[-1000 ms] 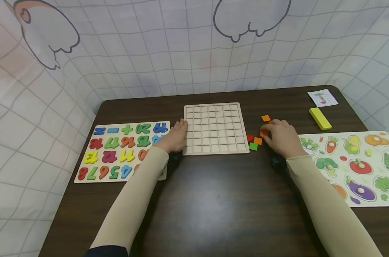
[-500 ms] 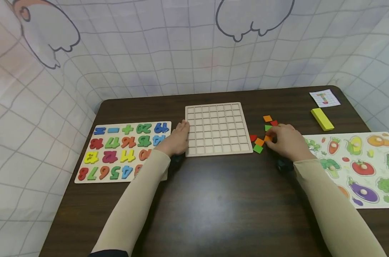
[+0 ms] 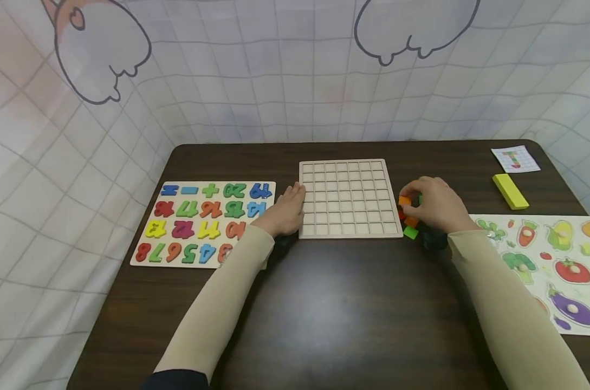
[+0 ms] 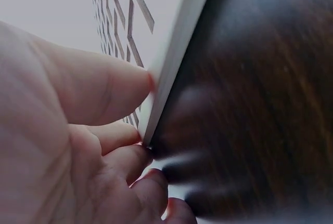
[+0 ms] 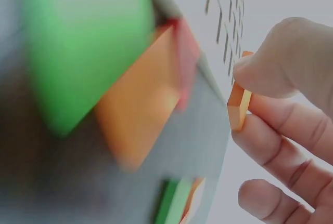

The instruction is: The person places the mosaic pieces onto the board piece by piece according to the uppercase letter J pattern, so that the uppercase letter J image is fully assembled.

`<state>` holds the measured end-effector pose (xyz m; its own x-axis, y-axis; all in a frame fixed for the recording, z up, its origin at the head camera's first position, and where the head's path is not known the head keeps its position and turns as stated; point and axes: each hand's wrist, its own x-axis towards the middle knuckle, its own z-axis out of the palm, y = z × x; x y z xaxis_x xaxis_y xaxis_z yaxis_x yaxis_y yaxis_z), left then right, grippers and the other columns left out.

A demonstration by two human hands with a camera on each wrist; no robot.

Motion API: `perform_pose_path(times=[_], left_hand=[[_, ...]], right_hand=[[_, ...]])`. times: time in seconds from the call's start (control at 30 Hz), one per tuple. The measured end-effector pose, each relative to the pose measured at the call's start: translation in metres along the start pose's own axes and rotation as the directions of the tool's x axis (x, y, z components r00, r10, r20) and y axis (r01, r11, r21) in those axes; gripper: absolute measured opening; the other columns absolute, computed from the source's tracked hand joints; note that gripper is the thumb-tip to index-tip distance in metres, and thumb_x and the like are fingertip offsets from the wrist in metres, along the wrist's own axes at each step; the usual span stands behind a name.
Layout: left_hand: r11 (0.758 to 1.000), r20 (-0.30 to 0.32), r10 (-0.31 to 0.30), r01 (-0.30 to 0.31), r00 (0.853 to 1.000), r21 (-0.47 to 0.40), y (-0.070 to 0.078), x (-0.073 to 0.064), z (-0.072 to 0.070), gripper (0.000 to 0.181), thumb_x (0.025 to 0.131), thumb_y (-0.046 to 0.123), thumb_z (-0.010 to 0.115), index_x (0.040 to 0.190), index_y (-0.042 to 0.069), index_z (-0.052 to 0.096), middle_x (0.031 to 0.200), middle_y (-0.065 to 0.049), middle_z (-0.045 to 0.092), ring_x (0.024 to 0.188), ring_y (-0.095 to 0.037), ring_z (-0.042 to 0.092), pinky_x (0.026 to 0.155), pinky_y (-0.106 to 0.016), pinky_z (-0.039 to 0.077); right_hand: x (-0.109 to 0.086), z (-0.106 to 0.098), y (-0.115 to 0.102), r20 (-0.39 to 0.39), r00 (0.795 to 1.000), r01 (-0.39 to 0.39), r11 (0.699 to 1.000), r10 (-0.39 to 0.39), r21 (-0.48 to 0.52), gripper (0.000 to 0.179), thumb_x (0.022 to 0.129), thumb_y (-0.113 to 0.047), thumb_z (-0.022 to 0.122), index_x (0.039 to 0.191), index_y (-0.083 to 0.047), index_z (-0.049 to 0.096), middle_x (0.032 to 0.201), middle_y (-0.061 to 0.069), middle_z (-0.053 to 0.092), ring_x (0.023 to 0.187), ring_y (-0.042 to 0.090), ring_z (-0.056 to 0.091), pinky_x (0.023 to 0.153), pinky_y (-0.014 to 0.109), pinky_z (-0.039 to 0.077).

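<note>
Orange tile [image 5: 238, 110] pinched in right hand [image 3: 437, 203]; left hand [image 3: 284, 212] straight-fingered against board [image 3: 349, 200]; dark tabletop [image 3: 334, 319], gridded curtain [image 3: 304, 97].

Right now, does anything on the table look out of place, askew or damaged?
The number board, left of the grid board, seems turned around: its bottom row reads 8, 7, 6, 5 from left to right. Small tiles lie jumbled near the right hand. I see no damage.

A dark wood-grain counter [image 3: 353, 352] with rounded far corners stands before pale, rippled, grid-lined sheeting [image 3: 304, 86] printed with outlined cartoon shapes [image 3: 102, 51]; a soft glare [image 3: 319, 309] lies on the counter.
</note>
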<state>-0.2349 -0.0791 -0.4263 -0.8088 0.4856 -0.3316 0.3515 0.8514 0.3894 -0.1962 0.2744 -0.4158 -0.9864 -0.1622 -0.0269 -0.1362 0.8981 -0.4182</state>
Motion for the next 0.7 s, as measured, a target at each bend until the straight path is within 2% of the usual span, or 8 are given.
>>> perform_pose_path(times=[0.4, 0.53, 0.7], left_hand=[[1.0, 0.004, -0.014, 0.014, 1.0, 0.007, 0.002, 0.002, 0.0, 0.064, 0.111, 0.02, 0.032, 0.167, 0.004, 0.006, 0.177, -0.014, -0.001, 0.165, -0.033, 0.001, 0.135, -0.047, 0.01], [1.0, 0.001, -0.008, 0.008, 1.0, 0.015, 0.0, 0.002, 0.0, 0.063, 0.111, 0.02, 0.032, 0.167, 0.004, 0.007, 0.176, -0.014, 0.001, 0.165, -0.033, 0.002, 0.135, -0.047, 0.012], [1.0, -0.009, 0.001, -0.001, 1.0, 0.013, -0.002, 0.0, 0.0, 0.064, 0.111, 0.02, 0.034, 0.167, 0.004, 0.009, 0.176, -0.015, 0.003, 0.165, -0.034, 0.004, 0.135, -0.047, 0.013]], right_hand=[[0.07, 0.013, -0.05, 0.06, 0.987, 0.145, 0.988, -0.148, 0.045, 0.026, 0.094, -0.018, 0.075, 0.117, -0.006, 0.077, 0.117, 0.016, 0.071, 0.11, 0.035, 0.063, 0.096, 0.054, 0.053], [0.092, 0.023, -0.069, 0.093, 0.983, 0.151, 0.987, -0.157, 0.06, 0.03, 0.093, -0.019, 0.077, 0.12, -0.006, 0.077, 0.122, 0.016, 0.07, 0.114, 0.035, 0.062, 0.102, 0.056, 0.05], [0.112, 0.037, -0.087, 0.107, 0.982, 0.148, 0.988, -0.153, 0.053, 0.028, 0.093, -0.018, 0.076, 0.119, -0.008, 0.078, 0.121, 0.014, 0.07, 0.113, 0.036, 0.062, 0.101, 0.056, 0.051]])
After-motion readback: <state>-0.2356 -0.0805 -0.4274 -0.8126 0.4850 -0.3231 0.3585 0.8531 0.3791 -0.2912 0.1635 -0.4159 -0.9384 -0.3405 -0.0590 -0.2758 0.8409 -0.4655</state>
